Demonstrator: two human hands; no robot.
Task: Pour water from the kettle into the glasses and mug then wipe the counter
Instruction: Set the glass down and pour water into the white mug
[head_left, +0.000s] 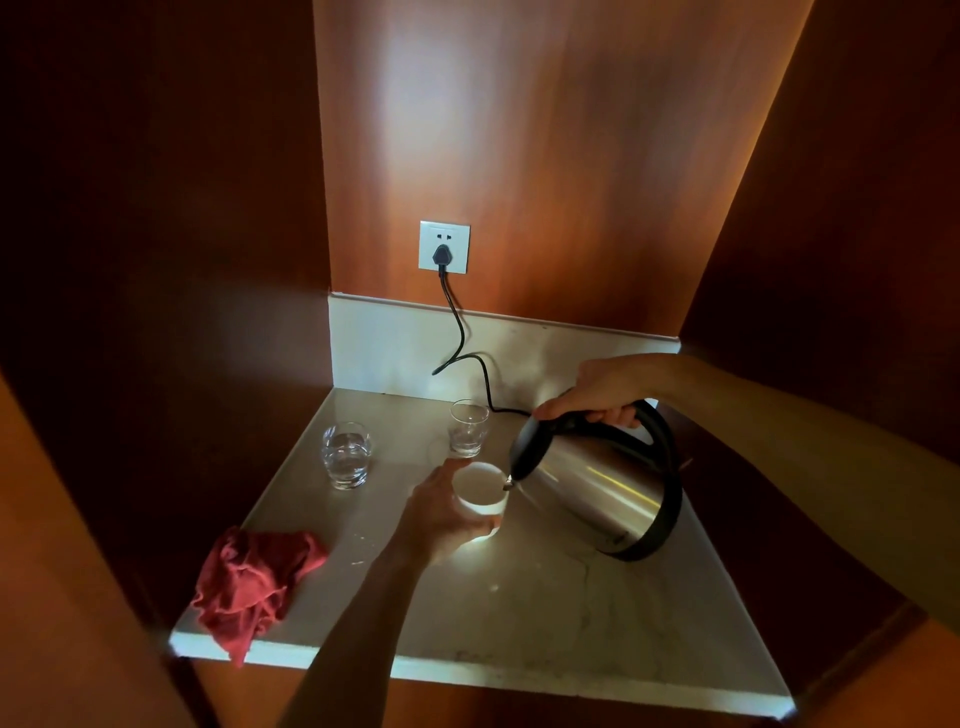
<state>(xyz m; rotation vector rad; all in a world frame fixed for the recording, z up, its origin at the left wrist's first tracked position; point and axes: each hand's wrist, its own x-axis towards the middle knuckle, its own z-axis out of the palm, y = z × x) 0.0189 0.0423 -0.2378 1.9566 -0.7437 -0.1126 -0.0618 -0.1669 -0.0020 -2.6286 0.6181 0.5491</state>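
My right hand (597, 391) grips the black handle of a steel kettle (608, 493), which is tilted left with its spout right over the rim of a white mug (480, 491). My left hand (441, 514) wraps around the mug's left side and holds it on the marble counter (545, 613). A round glass (346, 454) with water in it stands at the back left. A smaller glass (468, 427) stands behind the mug; its fill level is unclear. A red cloth (254, 579) lies crumpled at the counter's front left corner, hanging partly over the edge.
A black cord (460, 332) runs from a wall socket (444, 247) down to the counter behind the small glass. Wooden panels wall in the counter at the left, back and right. Small droplets speckle the counter near the cloth.
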